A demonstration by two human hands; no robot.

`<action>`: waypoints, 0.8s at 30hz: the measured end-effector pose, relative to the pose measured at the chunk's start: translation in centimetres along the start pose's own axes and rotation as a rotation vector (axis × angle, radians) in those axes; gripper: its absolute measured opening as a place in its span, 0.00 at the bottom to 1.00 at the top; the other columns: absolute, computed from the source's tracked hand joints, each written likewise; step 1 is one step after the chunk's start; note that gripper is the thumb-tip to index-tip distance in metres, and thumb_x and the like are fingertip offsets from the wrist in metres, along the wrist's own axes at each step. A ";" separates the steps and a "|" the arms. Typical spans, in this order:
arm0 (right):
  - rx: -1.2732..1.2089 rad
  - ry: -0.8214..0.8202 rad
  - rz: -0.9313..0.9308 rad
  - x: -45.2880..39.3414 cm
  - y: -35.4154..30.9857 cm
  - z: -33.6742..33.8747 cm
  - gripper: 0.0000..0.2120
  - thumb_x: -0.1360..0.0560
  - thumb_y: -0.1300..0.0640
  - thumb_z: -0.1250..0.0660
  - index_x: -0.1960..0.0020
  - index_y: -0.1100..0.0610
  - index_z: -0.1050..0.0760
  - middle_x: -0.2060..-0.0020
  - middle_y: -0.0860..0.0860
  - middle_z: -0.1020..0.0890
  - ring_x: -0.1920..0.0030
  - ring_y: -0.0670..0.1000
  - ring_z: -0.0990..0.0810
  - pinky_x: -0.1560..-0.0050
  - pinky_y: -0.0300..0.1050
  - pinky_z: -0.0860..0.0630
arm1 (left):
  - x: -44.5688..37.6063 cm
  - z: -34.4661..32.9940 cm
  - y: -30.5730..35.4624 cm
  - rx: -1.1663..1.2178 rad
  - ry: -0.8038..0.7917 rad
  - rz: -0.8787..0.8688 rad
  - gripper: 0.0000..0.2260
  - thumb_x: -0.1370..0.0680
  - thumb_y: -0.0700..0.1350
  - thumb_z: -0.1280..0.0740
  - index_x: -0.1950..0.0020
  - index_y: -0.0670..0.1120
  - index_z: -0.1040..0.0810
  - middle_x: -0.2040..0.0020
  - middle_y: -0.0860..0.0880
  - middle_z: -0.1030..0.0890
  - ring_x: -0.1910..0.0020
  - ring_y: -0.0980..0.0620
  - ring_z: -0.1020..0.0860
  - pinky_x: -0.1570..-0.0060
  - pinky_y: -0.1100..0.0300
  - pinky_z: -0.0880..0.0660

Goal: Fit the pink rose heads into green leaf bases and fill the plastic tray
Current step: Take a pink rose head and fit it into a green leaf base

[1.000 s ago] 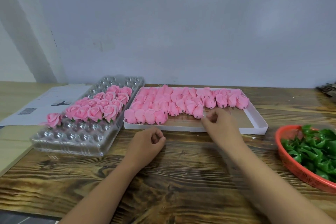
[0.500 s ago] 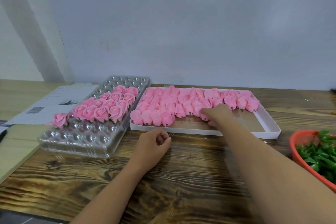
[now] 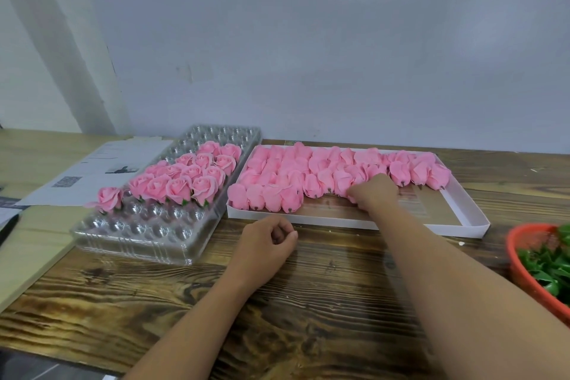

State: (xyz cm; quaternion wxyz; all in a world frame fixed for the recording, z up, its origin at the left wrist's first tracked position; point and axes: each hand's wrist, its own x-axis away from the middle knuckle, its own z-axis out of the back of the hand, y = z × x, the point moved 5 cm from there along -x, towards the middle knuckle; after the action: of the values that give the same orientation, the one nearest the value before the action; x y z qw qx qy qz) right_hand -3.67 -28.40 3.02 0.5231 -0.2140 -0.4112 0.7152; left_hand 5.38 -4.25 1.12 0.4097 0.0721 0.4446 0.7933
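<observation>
On the wood table: white box (image 3: 472, 227) of pink rose heads (image 3: 311, 185), clear plastic tray (image 3: 148, 241) left of it.
Right hand (image 3: 374, 193): has reached forward into the box; fingers curl down onto a rose head, grip hidden.
Left hand (image 3: 265, 244): stays on the table, fingers loosely curled, holding nothing.
Leaf bases (image 3: 549, 262): waiting in the red basket (image 3: 518, 268).
Tray: part full.
Meaning: another rose is likely being picked up.

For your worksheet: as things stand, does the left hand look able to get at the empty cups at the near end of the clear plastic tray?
Probably yes: the left hand rests on the table beside the clear plastic tray, with nothing between.
</observation>
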 end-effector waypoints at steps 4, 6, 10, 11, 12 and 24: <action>-0.045 -0.001 -0.017 0.0 0.4 0.5 0.09 0.32 0.64 0.31 0.61 0.58 0.33 0.57 0.58 0.23 0.57 0.57 0.21 0.68 0.41 0.30 | 0.1 0.1 -0.1 0.009 0.014 0.011 0.07 0.23 0.46 0.27 0.60 0.53 0.19 0.67 0.53 0.21 0.67 0.61 0.26 0.65 0.69 0.29; -0.068 -0.006 -0.018 0.0 0.5 0.7 0.09 0.33 0.65 0.32 0.62 0.58 0.33 0.59 0.58 0.22 0.55 0.57 0.19 0.66 0.42 0.27 | 0.0 0.1 -0.1 0.015 0.013 0.017 0.07 0.23 0.46 0.27 0.60 0.53 0.19 0.67 0.54 0.22 0.67 0.61 0.26 0.65 0.70 0.30; -0.132 -0.027 -0.054 -0.3 1.1 1.0 0.09 0.32 0.66 0.31 0.58 0.60 0.31 0.57 0.58 0.23 0.52 0.58 0.18 0.50 0.53 0.17 | 0.0 0.1 -0.1 0.028 0.014 0.027 0.06 0.22 0.45 0.27 0.59 0.52 0.19 0.66 0.52 0.22 0.67 0.61 0.26 0.66 0.71 0.30; -0.151 -0.038 -0.069 -0.4 1.2 1.0 0.09 0.32 0.67 0.31 0.55 0.62 0.30 0.58 0.57 0.24 0.52 0.57 0.19 0.48 0.55 0.17 | 0.0 0.1 -0.1 0.028 0.013 0.028 0.06 0.22 0.45 0.27 0.59 0.53 0.19 0.67 0.53 0.22 0.67 0.61 0.26 0.66 0.71 0.30; -0.158 -0.046 -0.084 -0.5 1.4 1.1 0.12 0.31 0.66 0.30 0.52 0.64 0.30 0.58 0.56 0.25 0.52 0.57 0.19 0.47 0.55 0.18 | 0.0 0.1 -0.1 0.026 0.011 0.030 0.06 0.22 0.45 0.27 0.59 0.53 0.19 0.67 0.54 0.22 0.67 0.62 0.26 0.66 0.70 0.29; -0.227 -0.080 -0.165 -0.5 2.6 3.3 0.21 0.33 0.65 0.27 0.43 0.65 0.30 0.47 0.59 0.23 0.45 0.58 0.20 0.42 0.55 0.20 | 0.0 0.1 -0.3 0.067 0.023 0.032 0.07 0.22 0.45 0.27 0.60 0.53 0.19 0.69 0.57 0.23 0.68 0.62 0.26 0.65 0.69 0.28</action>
State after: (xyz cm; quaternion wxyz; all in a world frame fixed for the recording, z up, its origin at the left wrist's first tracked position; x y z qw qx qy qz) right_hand -7.44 -30.37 2.77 0.5355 -0.2086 -0.5262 0.6268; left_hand 5.59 -4.05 0.95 0.3891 0.0838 0.4742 0.7853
